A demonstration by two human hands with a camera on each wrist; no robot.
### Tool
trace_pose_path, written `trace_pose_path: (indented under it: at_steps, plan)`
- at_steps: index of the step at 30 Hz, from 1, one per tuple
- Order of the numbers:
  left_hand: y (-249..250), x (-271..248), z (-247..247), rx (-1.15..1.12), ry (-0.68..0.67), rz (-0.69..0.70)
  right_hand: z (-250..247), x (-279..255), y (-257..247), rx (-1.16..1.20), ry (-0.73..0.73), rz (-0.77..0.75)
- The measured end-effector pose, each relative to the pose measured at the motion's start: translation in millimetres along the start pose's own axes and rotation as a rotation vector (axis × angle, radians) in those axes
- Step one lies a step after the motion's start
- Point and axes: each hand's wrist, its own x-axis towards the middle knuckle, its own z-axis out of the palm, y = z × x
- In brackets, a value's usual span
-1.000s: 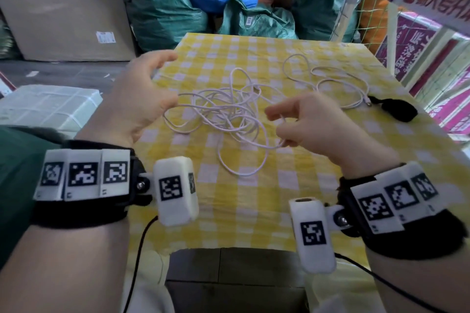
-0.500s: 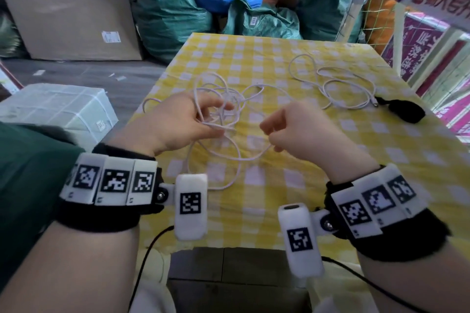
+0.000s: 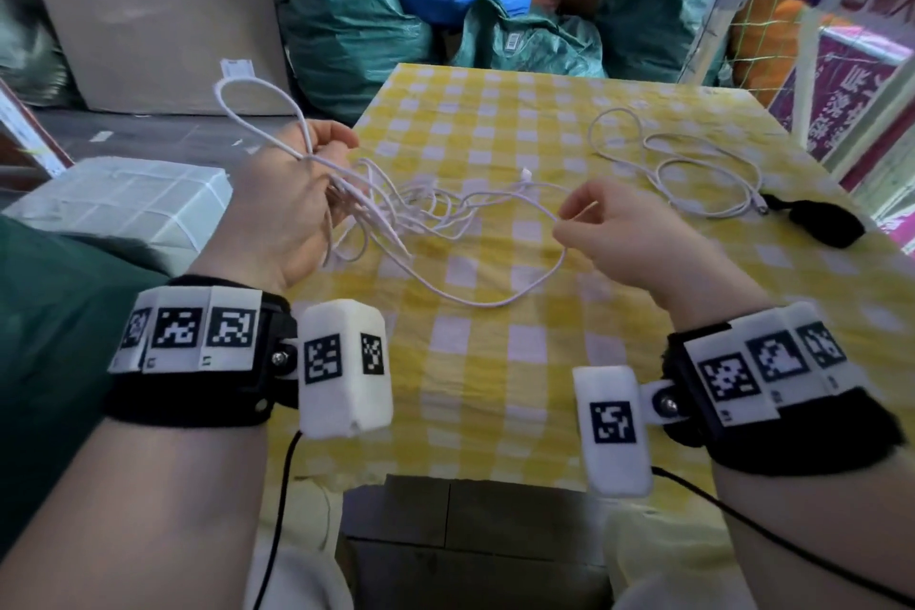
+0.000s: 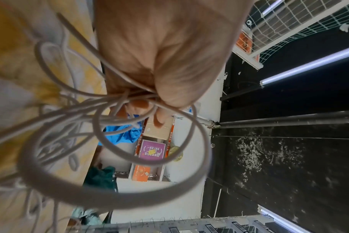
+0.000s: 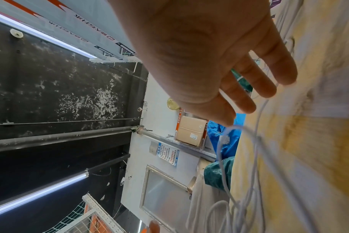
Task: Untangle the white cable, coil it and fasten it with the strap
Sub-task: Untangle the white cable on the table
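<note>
Plainly, risk: pulling the strand sideways may cinch the knot, since many loops cross at one point.
Cable (image 3: 435,208): thin, white, a loose tangle held just above the table (image 3: 495,386), one loop sticking up.
Left hand (image 3: 282,208): fingers clenched round bunched strands.
Right hand (image 3: 629,233): fingertips pinch one strand.
Strap (image 3: 817,225): black, lying well apart, right.

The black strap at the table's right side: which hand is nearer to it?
Right. The right hand is beside the black strap, apart from it; the left hand grips the white cable at the opposite edge.
</note>
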Motion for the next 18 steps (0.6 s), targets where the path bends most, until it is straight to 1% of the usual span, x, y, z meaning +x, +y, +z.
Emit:
trace_pose_path:
  at_steps: [2, 5, 8, 10, 12, 14, 16, 18]
  plan:
    - [-2.4, -1.8, 1.4, -0.032, -0.041, 0.000, -3.2, 1.9, 1.7, 0.010, 0.035, 0.018]
    - [-2.8, -8.0, 10.5, -0.069, -0.135, 0.000, -0.9, 1.0, -0.8, -0.003, 0.016, -0.014]
    - [-0.3, -16.1, 18.9, -0.152, -0.282, 0.020, 5.0, -2.3, -5.5, -0.070, -0.075, -0.070]
    - [-0.3, -19.8, 22.1, -0.225, -0.382, 0.044, 7.8, -3.4, -7.7, -0.158, -0.151, -0.142]
    - [-1.6, -20.5, 22.4, -0.262, -0.443, 0.044, 8.8, -5.0, -10.6, -0.240, -0.222, -0.198]
    - [-3.2, -19.5, 20.2, -0.203, -0.431, 0.033, 9.0, -8.2, -13.9, -0.352, -0.274, -0.219]
    - [-2.1, -17.5, 15.8, -0.043, -0.355, 0.032, 9.7, -9.8, -13.3, -0.446, -0.264, -0.219]
    - [-1.8, -14.1, 9.2, 0.136, -0.283, 0.053, 9.8, -8.8, -10.0, -0.454, -0.236, -0.169]
